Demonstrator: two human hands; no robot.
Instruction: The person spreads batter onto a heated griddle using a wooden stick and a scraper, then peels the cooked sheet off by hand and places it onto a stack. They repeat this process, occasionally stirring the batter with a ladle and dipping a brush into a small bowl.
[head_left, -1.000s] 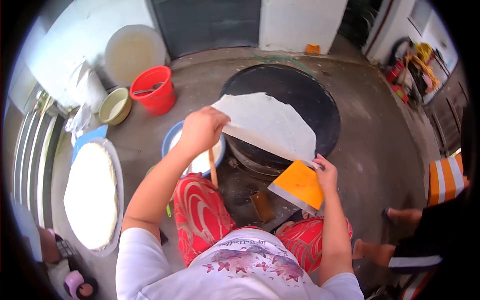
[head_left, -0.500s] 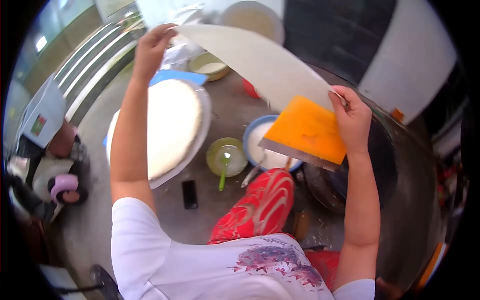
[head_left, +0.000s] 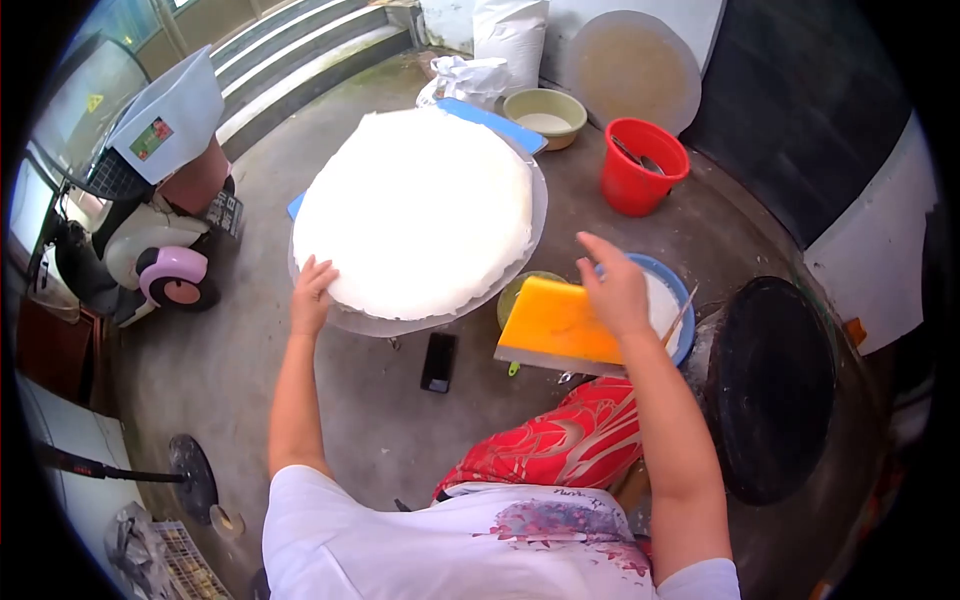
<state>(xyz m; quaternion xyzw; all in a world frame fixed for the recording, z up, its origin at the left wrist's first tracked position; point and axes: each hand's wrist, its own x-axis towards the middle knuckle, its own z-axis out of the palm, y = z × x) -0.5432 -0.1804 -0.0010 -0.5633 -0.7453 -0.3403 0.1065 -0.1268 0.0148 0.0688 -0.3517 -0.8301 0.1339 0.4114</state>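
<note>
A large stack of thin, round white sheets (head_left: 420, 215), like big flat pancakes, lies on a pale round board. My left hand (head_left: 313, 297) is at the stack's near left edge, fingers apart and touching the rim. To the right of the stack, my right hand (head_left: 615, 295) has its index finger stretched out, while the rest of the hand keeps hold of an orange scraper (head_left: 555, 322) with a metal edge. Behind that hand stands a blue basin (head_left: 682, 335) of white batter with a stick in it. The scraper partly hides a green bowl (head_left: 508, 300).
A black round griddle (head_left: 770, 390) is at my right. Farther back are a red bucket (head_left: 640, 190) with utensils and an olive basin (head_left: 560, 128). A phone (head_left: 438, 362) lies on the floor near my red-clad knee. A scooter (head_left: 165, 265) stands at left.
The white sheet that was stretched between my two raised hands is now on the stack. Both hands have come down, and the view has turned left. The scraper stays with my right hand.
</note>
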